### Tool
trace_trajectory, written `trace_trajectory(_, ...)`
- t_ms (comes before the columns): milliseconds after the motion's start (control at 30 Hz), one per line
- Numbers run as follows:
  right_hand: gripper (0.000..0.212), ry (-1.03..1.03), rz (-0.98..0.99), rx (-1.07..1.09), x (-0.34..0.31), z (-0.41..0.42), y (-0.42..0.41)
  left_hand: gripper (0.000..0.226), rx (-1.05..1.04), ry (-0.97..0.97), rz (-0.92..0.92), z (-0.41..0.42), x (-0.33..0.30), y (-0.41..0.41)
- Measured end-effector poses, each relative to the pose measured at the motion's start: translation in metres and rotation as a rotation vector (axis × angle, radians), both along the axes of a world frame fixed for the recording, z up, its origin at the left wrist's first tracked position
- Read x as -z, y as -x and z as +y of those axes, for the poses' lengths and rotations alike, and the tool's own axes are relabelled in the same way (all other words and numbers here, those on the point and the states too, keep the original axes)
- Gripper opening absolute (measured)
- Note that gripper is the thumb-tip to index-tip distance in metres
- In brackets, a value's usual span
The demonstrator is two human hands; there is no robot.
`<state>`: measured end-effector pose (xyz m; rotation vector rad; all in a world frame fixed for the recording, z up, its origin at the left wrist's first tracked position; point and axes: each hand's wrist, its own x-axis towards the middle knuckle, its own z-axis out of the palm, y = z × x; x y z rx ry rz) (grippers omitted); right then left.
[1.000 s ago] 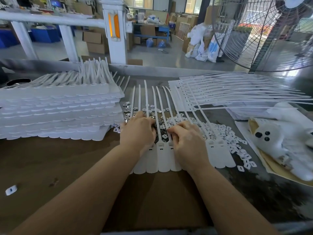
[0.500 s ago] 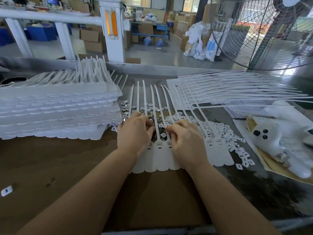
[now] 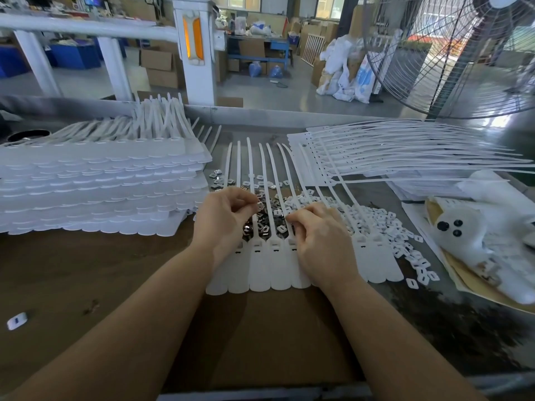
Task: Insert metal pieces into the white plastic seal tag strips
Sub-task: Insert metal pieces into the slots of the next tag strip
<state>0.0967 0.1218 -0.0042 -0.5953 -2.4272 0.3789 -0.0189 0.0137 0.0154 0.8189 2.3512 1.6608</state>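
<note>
So compared to a second ago, the left hand [image 3: 224,218] has lifted a bit off the strips and pulled its fingertips together, where before it was lying flatter over the row. The right hand [image 3: 318,238] is pretty much where it was.

The white seal tag strips [image 3: 260,264] lie side by side in a joined row on the bench [image 3: 72,279], flat rounded tag ends toward the person, thin tails running away toward the far edge. Each tag has a small dark slot near the neck. Under and between the tails there's a scatter of shiny metal pieces [image 3: 262,219], and to the right a pile of small white plastic caps [image 3: 385,224].

Left hand: thumb and forefinger pinched together just above the metal pieces, other fingers curled. It looks to be pinching something small, but I can't make out what. Right hand: knuckles up, fingers curled down onto the neck of one strip, fingertips pressing there; whether it's holding a piece I can't tell.

Big stack of the same white strips [image 3: 95,195] on the left, another fanned-out batch [image 3: 390,157] on the right. A white plush toy [image 3: 469,235] sits at the far right, and a large wire-guard fan [image 3: 451,53] stands behind. One stray cap [image 3: 16,320] lies near the left edge. No readable writing anywhere.
</note>
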Motion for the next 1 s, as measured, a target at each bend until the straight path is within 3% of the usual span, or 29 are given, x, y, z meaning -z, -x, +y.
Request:
trace_trajectory(267, 0.02, -0.001, -0.008, -0.001, 0.0, 0.0, 0.0, 0.019, 0.035, -0.02, -0.03, -0.019, 0.002, 0.006)
trace_trajectory(533, 0.02, -0.015, -0.012, 0.004, 0.0, 0.0, -0.001, 0.023, 0.053, 0.099, 0.032, -0.044, 0.003, 0.007)
trace_trajectory(1000, 0.02, -0.024, -0.019, 0.011, 0.001, 0.0, 0.0, 0.011, -0.036, 0.151, 0.029, -0.05, 0.001, 0.007)
